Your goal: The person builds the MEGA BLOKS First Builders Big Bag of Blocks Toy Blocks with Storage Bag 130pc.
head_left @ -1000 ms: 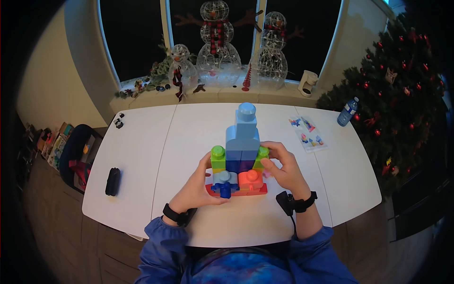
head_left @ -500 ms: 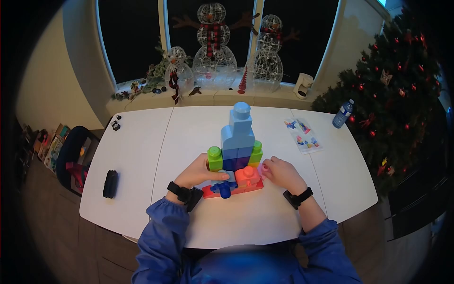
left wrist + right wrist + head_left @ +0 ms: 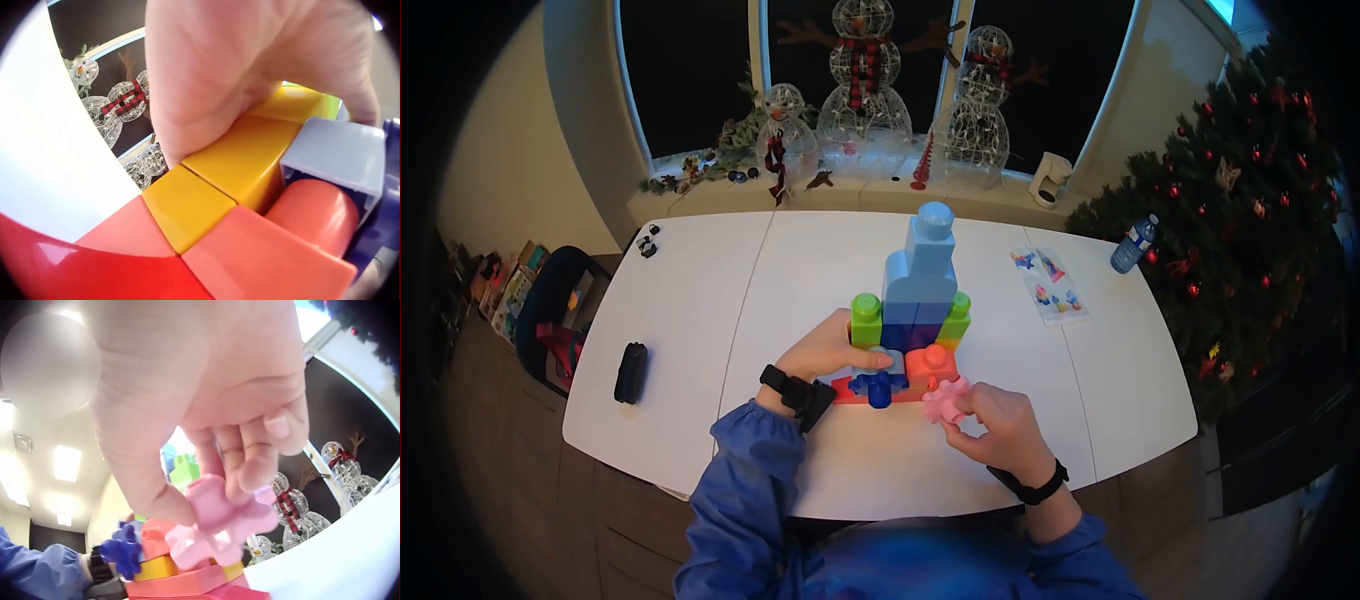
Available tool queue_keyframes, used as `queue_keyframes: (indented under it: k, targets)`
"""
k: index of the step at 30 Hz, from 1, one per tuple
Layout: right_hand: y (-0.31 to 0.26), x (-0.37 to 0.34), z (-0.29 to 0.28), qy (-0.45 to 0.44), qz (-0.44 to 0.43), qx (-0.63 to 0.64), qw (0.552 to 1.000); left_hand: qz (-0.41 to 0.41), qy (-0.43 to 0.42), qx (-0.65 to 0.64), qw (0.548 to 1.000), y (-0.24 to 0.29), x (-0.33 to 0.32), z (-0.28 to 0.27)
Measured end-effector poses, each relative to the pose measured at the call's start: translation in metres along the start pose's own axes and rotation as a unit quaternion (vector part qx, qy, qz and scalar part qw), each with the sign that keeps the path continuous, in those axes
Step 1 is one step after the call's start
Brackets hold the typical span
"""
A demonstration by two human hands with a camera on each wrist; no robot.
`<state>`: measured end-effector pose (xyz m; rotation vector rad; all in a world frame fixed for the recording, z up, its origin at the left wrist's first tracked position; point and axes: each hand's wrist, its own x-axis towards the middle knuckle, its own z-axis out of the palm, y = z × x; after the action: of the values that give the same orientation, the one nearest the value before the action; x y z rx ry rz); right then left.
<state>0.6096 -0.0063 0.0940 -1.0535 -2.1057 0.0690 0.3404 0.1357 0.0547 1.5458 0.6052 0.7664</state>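
Observation:
A tall build of toy building blocks [image 3: 920, 272] stands on the table, with light blue blocks at the top and green ones on both sides. My left hand [image 3: 822, 348] grips its left side, the thumb lying over a grey-blue block [image 3: 889, 364] that bears a dark blue gear [image 3: 880, 390]. In the left wrist view, that palm lies against yellow blocks [image 3: 240, 159]. Between thumb and fingers, my right hand [image 3: 1008, 430] pinches a pink gear [image 3: 943, 403]. The gear is in front of the build's right side, close to an orange block [image 3: 931, 363] with a small peg.
A printed picture sheet [image 3: 1052, 287] and a water bottle [image 3: 1135, 244] are at the table's right. On the left are a black case [image 3: 631, 373] and small black-and-white pieces [image 3: 647, 242]. Wire snowmen [image 3: 865, 110] stand on the window ledge.
My right hand has left the green block on the build's right, picked up the pink gear beside it and brought it forward. The left thumb has moved up onto the grey-blue block.

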Motion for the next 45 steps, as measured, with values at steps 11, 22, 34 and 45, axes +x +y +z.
queue_keyframes:
  k: [11, 22, 34, 45]
  targets:
    - [-0.005, 0.008, 0.025, 0.027, -0.082, -0.083, 0.993, 0.004, -0.017, 0.007, 1.0, -0.003, 0.007, -0.004]
    - [0.006, 0.009, 0.027, 0.017, -0.079, -0.094, 0.992, 0.002, -0.025, -0.003, 1.0, -0.001, 0.012, -0.006]
    - [0.018, 0.013, 0.031, 0.014, -0.043, -0.08, 0.996, -0.014, -0.014, -0.014, 1.0, 0.0, 0.025, -0.01]
    - [0.057, -0.045, -0.094, 0.384, 0.086, 0.037, 0.919, 0.289, 0.433, 0.103, 0.848, 0.056, -0.109, -0.062]
